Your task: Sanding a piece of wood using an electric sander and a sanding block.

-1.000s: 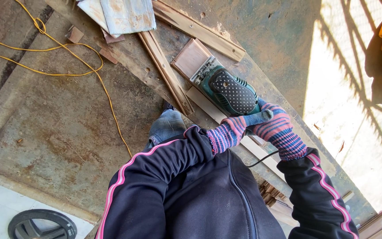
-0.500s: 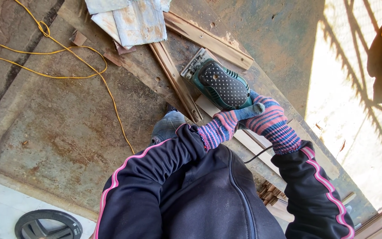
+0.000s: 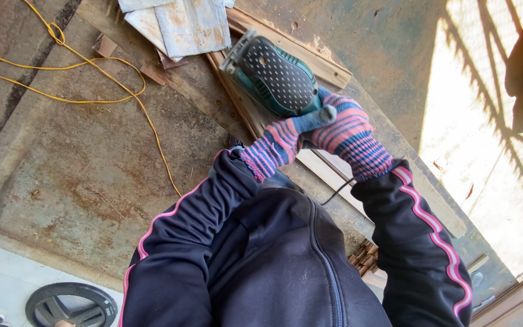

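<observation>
A green electric sander (image 3: 270,75) with a dotted black grip rests on a pale wooden strip (image 3: 319,169) lying along a dusty plank workbench (image 3: 394,151). My left hand (image 3: 286,140) and my right hand (image 3: 347,134), both in pink-and-blue striped gloves, grip the rear of the sander together. The sander's black cord (image 3: 337,192) drops away below my right wrist. The strip beneath the sander is mostly hidden by the tool and my hands.
Wooden battens (image 3: 286,48) run along the bench. Grey sheet scraps (image 3: 183,24) lie at its far end. A yellow cable (image 3: 92,72) loops over the concrete floor. Small wood offcuts (image 3: 367,254) sit under the bench. A black disc (image 3: 71,303) lies bottom left.
Both hands have pushed the sander up and to the left along the strip, over the small wooden block that showed beyond its front end a second ago.
</observation>
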